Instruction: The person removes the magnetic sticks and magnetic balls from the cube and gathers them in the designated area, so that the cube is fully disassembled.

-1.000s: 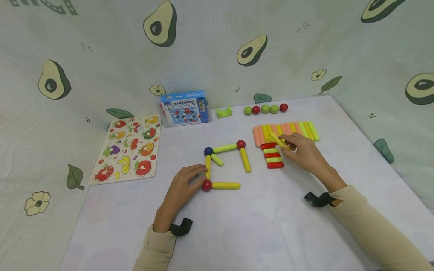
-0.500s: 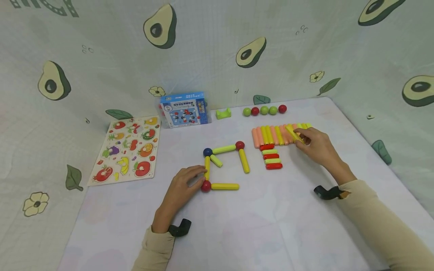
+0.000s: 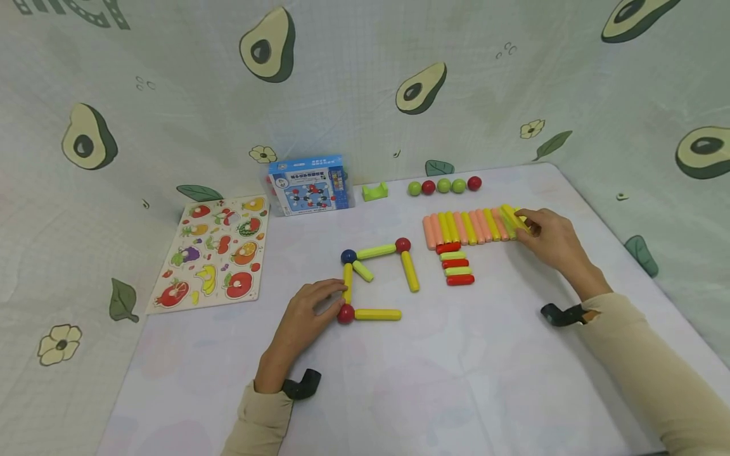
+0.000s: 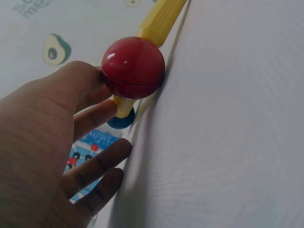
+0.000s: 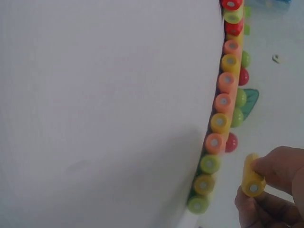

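My right hand (image 3: pixel 553 235) pinches a yellow magnetic rod (image 5: pixel 252 178) between thumb and fingers. It holds the rod above the right end of a row of pink, yellow and green rods (image 3: pixel 466 227). On the left, the fingertips of my left hand (image 3: pixel 307 311) touch an upright-running yellow rod (image 3: pixel 348 278) beside a red ball (image 4: pixel 133 66). That rod joins the red ball to a blue ball (image 3: pixel 348 256). From the red ball another yellow rod (image 3: pixel 377 314) runs right. A green rod (image 3: pixel 376 251) links the blue ball to a second red ball (image 3: pixel 403 244).
Short red and green rods (image 3: pixel 457 263) lie stacked below the row. Green and red balls (image 3: pixel 443 185) line the back, beside a green bracket (image 3: pixel 374 191) and a blue box (image 3: pixel 310 185). A fruit puzzle board (image 3: pixel 211 253) lies at the left.
My right hand has moved right along the row, carrying the yellow rod from the row's middle to its right end. The left hand keeps its place.
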A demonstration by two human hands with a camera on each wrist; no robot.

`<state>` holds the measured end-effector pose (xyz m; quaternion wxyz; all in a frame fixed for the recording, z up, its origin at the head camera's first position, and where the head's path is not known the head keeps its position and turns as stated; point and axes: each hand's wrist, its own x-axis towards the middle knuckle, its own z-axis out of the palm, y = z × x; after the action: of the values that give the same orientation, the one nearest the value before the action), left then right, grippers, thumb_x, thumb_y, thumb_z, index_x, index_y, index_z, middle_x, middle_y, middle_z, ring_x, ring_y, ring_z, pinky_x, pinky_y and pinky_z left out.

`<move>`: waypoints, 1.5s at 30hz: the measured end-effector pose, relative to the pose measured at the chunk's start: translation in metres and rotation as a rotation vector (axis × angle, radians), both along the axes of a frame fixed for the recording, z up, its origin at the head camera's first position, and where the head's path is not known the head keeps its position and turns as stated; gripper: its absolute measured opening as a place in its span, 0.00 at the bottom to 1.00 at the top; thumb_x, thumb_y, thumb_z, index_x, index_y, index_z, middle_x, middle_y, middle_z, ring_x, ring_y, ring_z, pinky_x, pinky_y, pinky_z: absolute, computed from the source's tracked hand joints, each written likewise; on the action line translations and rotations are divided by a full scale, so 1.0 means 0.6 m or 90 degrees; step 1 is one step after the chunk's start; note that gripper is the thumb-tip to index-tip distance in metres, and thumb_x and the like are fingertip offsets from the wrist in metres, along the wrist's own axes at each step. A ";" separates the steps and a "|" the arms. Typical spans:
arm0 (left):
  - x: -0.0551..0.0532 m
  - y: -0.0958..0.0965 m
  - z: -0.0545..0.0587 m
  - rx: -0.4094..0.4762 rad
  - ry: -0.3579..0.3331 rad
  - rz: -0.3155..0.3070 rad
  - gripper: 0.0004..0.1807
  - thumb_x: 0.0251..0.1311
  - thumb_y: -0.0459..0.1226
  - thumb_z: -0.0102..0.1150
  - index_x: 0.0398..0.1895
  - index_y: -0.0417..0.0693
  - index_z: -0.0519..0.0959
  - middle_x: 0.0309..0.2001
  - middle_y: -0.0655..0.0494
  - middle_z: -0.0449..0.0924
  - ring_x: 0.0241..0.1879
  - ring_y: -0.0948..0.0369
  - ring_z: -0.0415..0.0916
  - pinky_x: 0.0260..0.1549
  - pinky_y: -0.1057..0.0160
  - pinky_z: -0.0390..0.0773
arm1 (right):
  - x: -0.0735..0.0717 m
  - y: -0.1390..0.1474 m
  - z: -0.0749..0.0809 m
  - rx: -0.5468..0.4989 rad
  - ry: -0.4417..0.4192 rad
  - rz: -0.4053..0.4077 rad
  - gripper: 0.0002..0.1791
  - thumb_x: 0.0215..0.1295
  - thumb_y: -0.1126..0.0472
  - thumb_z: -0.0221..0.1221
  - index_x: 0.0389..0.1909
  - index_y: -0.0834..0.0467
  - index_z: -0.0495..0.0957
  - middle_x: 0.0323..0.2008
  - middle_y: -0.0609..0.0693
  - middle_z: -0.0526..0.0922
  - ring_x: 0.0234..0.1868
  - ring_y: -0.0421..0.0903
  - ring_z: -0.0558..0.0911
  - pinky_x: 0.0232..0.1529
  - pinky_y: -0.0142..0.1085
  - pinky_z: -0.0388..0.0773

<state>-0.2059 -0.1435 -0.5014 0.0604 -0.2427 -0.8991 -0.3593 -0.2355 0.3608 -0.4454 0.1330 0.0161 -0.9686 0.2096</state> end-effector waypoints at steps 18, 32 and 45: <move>0.002 -0.003 -0.003 0.007 0.000 -0.001 0.17 0.65 0.44 0.65 0.57 0.63 0.82 0.60 0.69 0.77 0.58 0.64 0.71 0.58 0.54 0.75 | -0.019 0.069 -0.018 -0.006 -0.048 -0.073 0.20 0.66 0.64 0.58 0.56 0.69 0.75 0.41 0.69 0.78 0.40 0.62 0.74 0.39 0.54 0.69; -0.002 -0.005 -0.003 -0.005 -0.015 0.001 0.18 0.66 0.45 0.64 0.58 0.63 0.82 0.61 0.70 0.76 0.58 0.65 0.71 0.58 0.56 0.74 | -0.010 0.054 -0.014 -0.026 -0.097 -0.052 0.19 0.73 0.60 0.54 0.53 0.73 0.75 0.47 0.71 0.75 0.47 0.66 0.74 0.46 0.60 0.71; -0.003 0.001 -0.003 -0.037 0.005 -0.009 0.18 0.68 0.45 0.62 0.60 0.63 0.81 0.63 0.70 0.74 0.57 0.65 0.70 0.56 0.57 0.74 | 0.047 -0.219 0.015 -0.015 -0.009 0.203 0.18 0.67 0.63 0.64 0.55 0.65 0.78 0.44 0.56 0.81 0.42 0.52 0.80 0.42 0.47 0.82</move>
<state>-0.2075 -0.1428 -0.5030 0.0547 -0.2523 -0.9070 -0.3327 -0.2073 0.2294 -0.4363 0.0914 0.1670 -0.9521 0.2394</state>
